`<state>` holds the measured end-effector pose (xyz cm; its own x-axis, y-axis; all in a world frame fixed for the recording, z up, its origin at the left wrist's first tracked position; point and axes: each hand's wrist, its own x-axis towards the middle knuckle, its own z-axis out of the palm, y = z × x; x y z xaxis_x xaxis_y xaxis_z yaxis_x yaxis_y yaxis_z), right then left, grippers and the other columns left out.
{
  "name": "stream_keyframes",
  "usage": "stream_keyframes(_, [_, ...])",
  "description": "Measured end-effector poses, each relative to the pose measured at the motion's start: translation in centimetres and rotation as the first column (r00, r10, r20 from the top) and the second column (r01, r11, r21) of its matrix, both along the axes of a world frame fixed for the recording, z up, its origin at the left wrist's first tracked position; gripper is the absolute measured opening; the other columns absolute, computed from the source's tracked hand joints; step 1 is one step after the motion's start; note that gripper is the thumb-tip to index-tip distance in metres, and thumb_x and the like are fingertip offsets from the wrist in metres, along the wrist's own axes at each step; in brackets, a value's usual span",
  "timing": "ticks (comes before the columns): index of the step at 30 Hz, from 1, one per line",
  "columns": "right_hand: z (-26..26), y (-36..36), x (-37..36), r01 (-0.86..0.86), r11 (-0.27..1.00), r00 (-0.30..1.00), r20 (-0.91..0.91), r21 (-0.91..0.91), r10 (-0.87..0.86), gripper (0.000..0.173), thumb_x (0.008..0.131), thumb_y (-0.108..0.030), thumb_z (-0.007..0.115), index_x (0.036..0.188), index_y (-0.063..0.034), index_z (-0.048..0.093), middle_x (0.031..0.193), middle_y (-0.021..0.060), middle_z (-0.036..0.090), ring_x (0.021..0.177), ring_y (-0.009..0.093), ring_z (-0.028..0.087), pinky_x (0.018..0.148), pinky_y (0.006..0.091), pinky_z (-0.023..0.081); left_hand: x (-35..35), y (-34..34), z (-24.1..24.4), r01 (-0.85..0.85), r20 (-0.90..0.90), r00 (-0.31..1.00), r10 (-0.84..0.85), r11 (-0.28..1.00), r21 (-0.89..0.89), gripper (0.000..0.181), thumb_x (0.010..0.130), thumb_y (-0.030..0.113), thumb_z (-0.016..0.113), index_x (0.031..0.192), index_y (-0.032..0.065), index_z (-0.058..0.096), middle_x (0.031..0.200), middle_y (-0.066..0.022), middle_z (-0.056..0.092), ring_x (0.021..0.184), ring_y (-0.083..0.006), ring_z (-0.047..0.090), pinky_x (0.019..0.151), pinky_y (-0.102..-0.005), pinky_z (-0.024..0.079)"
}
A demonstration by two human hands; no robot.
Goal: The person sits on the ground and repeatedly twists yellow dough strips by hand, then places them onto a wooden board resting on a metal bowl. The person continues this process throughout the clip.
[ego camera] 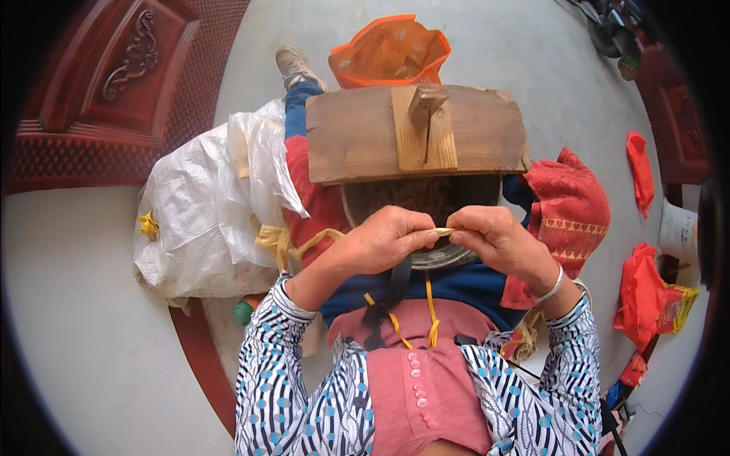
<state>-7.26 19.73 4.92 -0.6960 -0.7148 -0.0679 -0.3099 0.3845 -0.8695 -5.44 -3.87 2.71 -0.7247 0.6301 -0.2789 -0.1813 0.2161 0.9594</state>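
Between the fingertips of both hands runs a short, thin, pale yellow strip (444, 231). My left hand (393, 238) pinches one end, and my right hand (495, 236) pinches the other; the two hands are almost touching. Under them is a round metal pot (425, 263) held at my lap, with brownish contents that are too dark to tell. Across the pot's far side lies a wooden board (353, 134) with an upright wooden piece (429, 101) fixed at its middle. Red towels with a yellow pattern (573, 222) drape over my legs beside the pot.
Left of my legs stands a white woven sack (194, 211) with a yellowish band (274, 238) tied near it. An orange bag (390, 54) stands open beyond the board. Red bags (641, 296) lie at the right. A carved red door (131, 74) is at the upper left.
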Motion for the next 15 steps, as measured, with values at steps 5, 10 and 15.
stream_keyframes(5, [-1.0, -1.0, -2.3, 0.232, 0.973, 0.969, 0.078, 0.011, -0.232, 0.012, 0.092, -0.009, 0.061, 0.098, 0.0011, 0.062, 0.078, 0.0148, 0.059, 0.07, 0.022, 0.058, 0.066, 0.033, 0.048, -2.4, 0.4, -1.1, -0.225, -0.076, 0.971, 0.227, 0.974, 0.033, 0.021, 0.096, 0.016, 0.056, 0.095, -0.0021, 0.067, 0.068, -0.0032, 0.058, 0.066, -0.0102, 0.052, 0.062, -0.0288, 0.045])
stream_keyframes(10, [-2.4, -1.8, -4.1, 0.45, 0.891, 0.893, 0.061, -0.066, -0.446, 0.012, 0.095, -0.009, 0.058, 0.102, -0.0001, 0.061, 0.077, 0.0137, 0.059, 0.071, 0.02, 0.056, 0.068, 0.0314, 0.047, -5.6, -1.1, -2.0, -0.33, -0.158, 0.934, 0.321, 0.943, -0.037, 0.022, 0.097, 0.015, 0.055, 0.094, -0.003, 0.067, 0.073, 0.0018, 0.056, 0.069, -0.0073, 0.049, 0.064, -0.0241, 0.042])
stream_keyframes(15, [-3.8, -2.3, -5.7, 0.46, 0.878, 0.885, -0.017, -0.13, -0.466, 0.012, 0.097, -0.008, 0.055, 0.105, -0.001, 0.061, 0.076, 0.0041, 0.055, 0.069, 0.012, 0.051, 0.064, 0.0265, 0.044, -7.4, -1.0, -3.0, -0.41, -0.11, 0.904, 0.412, 0.911, 0.049, 0.018, 0.095, 0.015, 0.056, 0.088, -0.001, 0.062, 0.074, 0.0013, 0.057, 0.068, -0.0071, 0.05, 0.064, -0.0241, 0.043])
